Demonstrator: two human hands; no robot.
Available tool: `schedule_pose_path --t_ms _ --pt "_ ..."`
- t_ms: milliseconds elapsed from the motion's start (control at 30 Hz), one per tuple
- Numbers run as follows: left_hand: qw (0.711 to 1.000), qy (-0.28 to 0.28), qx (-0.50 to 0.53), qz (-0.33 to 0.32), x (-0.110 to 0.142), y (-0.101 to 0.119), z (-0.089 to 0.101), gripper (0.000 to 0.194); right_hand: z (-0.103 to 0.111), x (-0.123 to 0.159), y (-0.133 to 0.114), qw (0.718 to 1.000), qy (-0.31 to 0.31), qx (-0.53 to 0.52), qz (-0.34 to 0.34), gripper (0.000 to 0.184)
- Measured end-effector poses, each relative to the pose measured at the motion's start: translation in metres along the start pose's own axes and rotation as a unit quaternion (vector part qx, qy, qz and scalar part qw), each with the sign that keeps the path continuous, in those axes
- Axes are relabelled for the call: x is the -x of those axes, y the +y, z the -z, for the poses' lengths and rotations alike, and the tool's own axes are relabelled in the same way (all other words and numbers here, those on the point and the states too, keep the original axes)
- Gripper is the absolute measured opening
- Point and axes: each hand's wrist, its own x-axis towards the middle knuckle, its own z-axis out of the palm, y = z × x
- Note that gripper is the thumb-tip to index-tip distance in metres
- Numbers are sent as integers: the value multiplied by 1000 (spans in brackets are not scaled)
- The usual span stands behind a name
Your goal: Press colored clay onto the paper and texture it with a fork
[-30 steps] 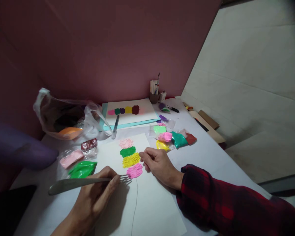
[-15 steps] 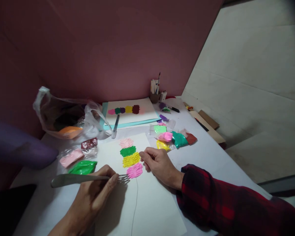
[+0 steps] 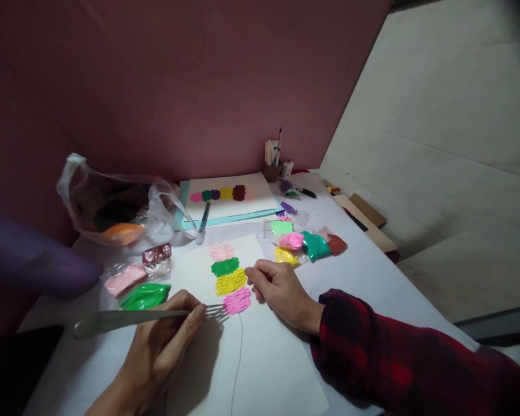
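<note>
Left grip [image 3: 162, 341], closed round one fork [image 3: 125, 318], shifted slightly leftward; four clay patches [image 3: 230, 282] beyond; right grip [image 3: 281, 292] curled, contents unclear.

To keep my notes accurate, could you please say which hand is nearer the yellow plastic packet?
Right. The right hand is just this side of the yellow plastic packet; the left hand is farther off leftward.

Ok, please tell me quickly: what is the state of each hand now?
Left hand: closed, holding the fork.
Right hand: loosely closed beside the yellow patch, nothing visible in its grip.
</note>
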Motion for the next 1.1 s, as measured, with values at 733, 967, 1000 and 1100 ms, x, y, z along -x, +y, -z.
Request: schedule_pose_path --t_ms 733,967,1000,1100 --pt "999 36 9 20 -1 1 0 32 0 0 0 1000 -1 3 -2 37" --pt "994 57 53 81 -1 9 -7 33 0 1 0 1000 0 4 0 37" --pt "993 52 55 88 -1 9 -7 33 0 1 0 1000 0 2 1 36" --pt "994 26 61 82 -2 7 -8 33 0 1 0 1000 0 2 0 36"
